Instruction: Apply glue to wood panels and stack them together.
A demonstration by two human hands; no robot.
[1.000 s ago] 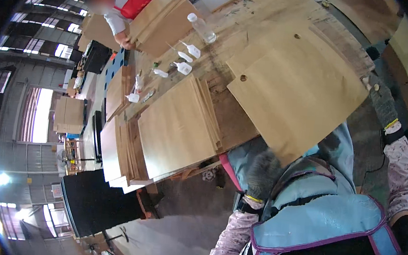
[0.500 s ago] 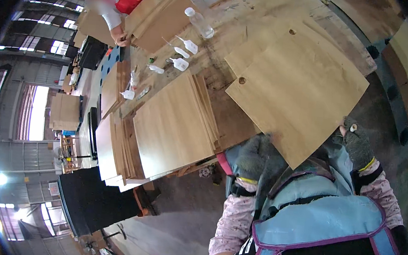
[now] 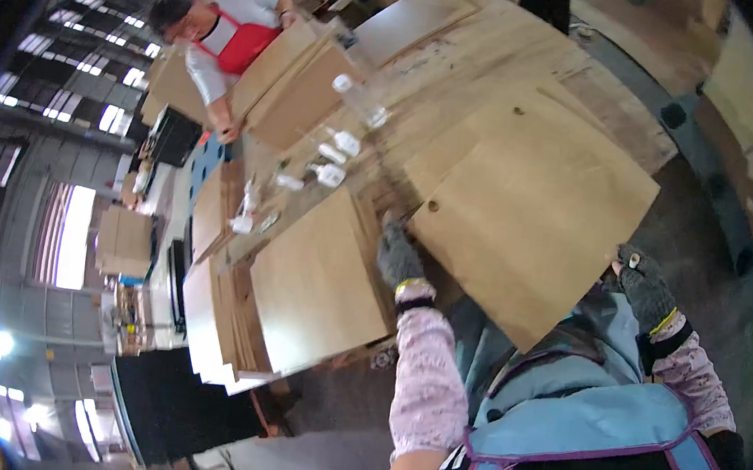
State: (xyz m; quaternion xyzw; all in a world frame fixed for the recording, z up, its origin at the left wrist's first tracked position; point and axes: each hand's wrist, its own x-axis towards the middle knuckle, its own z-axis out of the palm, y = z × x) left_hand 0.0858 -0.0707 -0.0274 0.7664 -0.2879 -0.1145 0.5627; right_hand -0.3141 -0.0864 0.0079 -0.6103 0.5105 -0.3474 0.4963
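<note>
A large light-brown wooden panel (image 3: 533, 205) with two small holes lies at an angle over other sheets, its near corner overhanging the table edge. My left hand (image 3: 400, 257), in a grey fingerless glove, reaches between the panel's left corner and a stack of boards (image 3: 319, 270). Its fingers are extended, the tips partly blurred. At the panel's right edge, my right hand (image 3: 646, 286) wears a matching glove. Its fingers are curled, with the thumb against the edge. A small pale round spot shows on one of its fingers; I cannot tell what it is.
White squeeze bottles (image 3: 328, 174) and a clear bottle (image 3: 359, 100) stand or lie on the worktable (image 3: 505, 30). More boards (image 3: 229, 311) are stacked at the left. Across the table, a co-worker in a red apron (image 3: 248, 46) handles upright panels (image 3: 296, 82).
My left hand has moved forward and left, from the panel's near edge to its left corner. My right hand stays at the right edge. The view has shifted slightly.
</note>
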